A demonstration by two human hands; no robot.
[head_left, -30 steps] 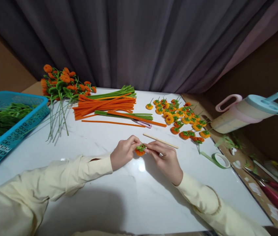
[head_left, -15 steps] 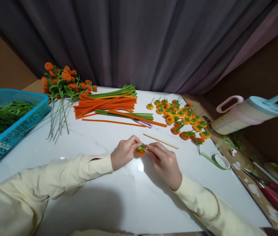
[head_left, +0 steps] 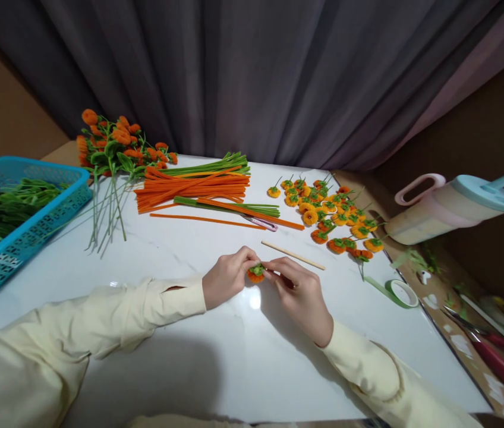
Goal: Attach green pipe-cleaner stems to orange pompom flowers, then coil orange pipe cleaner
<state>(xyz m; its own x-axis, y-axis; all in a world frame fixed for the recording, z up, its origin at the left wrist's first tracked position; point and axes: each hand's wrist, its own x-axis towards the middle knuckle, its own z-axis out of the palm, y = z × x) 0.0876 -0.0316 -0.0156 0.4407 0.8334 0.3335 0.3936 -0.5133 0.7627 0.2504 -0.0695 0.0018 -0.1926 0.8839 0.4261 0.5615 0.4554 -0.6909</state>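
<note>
My left hand [head_left: 227,276] and my right hand [head_left: 299,294] meet over the middle of the white table [head_left: 180,368]. Between their fingertips they pinch a small orange pipe-cleaner pumpkin [head_left: 255,273] with a green top. Both hands are closed on it, with their cream sleeves resting on the table. A thin wooden stick [head_left: 293,255] lies just beyond my right hand.
Several finished orange and yellow pumpkins [head_left: 327,217] lie at the back right. Orange and green pipe cleaners [head_left: 194,187] and stemmed orange flowers [head_left: 109,148] lie at the back. A blue basket [head_left: 24,229] of green leaves stands left. Green tape [head_left: 401,292], a pink jug [head_left: 452,205] and red-handled pliers [head_left: 501,362] are right.
Both hands stay pinched on the little pumpkin and have shifted it only slightly. The view has tilted a little.
</note>
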